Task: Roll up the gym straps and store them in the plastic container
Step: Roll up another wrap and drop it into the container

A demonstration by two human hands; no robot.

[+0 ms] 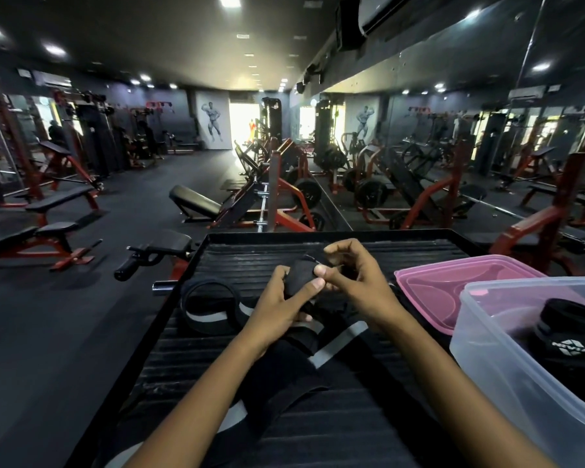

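Note:
A black gym strap [299, 275], partly wound into a roll, is held above the ribbed black platform [419, 251]. My left hand [286, 304] grips the roll from below and the left. My right hand [352, 275] pinches its right end with fingers curled. The strap's loose tail [284, 376] hangs down between my forearms onto the platform. Another black strap with a grey band [210, 307] lies looped at the left. The clear plastic container [487, 359] at the right holds a rolled black strap with a white logo [568, 336].
A pink lid [453, 285] lies upside down behind the container. The platform has a raised rim, and a bar handle [132, 265] sticks out at its left. Benches, weight machines and a mirrored wall fill the gym beyond.

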